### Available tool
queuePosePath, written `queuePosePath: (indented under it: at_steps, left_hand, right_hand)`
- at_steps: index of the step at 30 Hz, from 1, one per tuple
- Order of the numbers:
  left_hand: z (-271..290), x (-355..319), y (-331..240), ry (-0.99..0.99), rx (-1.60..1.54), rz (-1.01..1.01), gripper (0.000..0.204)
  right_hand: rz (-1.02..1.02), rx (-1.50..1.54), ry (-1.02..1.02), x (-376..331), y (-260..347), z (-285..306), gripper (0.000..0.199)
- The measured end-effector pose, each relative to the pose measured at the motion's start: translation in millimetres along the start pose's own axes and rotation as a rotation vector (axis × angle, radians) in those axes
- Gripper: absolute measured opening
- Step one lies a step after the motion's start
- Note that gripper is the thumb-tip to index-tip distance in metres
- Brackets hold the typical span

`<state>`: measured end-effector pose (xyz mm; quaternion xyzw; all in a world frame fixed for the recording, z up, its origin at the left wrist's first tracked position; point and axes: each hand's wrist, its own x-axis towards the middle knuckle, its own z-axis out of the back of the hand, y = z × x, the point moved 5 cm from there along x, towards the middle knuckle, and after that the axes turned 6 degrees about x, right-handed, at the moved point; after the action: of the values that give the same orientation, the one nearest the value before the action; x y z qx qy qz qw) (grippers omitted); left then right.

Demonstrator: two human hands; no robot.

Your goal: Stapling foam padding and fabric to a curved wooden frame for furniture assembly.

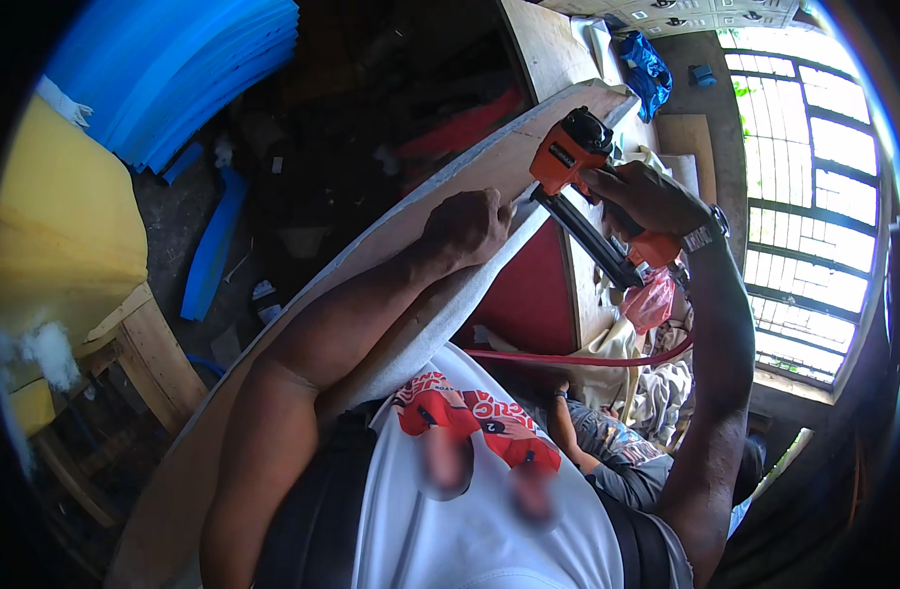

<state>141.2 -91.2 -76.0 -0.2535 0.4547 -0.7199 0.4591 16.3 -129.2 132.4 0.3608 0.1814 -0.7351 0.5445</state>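
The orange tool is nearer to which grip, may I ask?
Right: the right grip holds the orange tool; the left grip is apart, to its left, at the board.

Board (379, 253) slants before us, our left hand (470, 226) over it; nailer (570, 159) in our right hand (651, 201). Foam (72, 206) left, window (813, 206) right, hose (587, 361) between nailer and us.
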Motion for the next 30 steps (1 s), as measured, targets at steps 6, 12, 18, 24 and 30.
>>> queuePosePath:
  at_steps: [6, 12, 18, 24, 30]
  left_hand:
    - [0, 0, 0, 0.002, 0.03, -0.011, 0.033]
    - [-2, -2, -3, 0.099, 0.017, 0.0, 0.036]
    - [-2, -3, -2, 0.1, 0.025, -0.025, 0.03]
    - [1, -6, -11, 0.033, -0.102, 0.017, 0.023]
    - [15, 1, -16, -0.265, -0.064, -0.194, 0.029]
  right_hand:
    - [0.045, -0.082, -0.029, -16, 11, -16, 0.068]
    - [0.142, -0.138, 0.008, -32, 19, -26, 0.067]
    - [0.131, -0.13, 0.026, -30, 12, -36, 0.066]
    - [0.101, -0.134, 0.089, -40, 3, -39, 0.069]
    - [0.159, 0.199, -0.228, -79, -68, 1, 0.062]
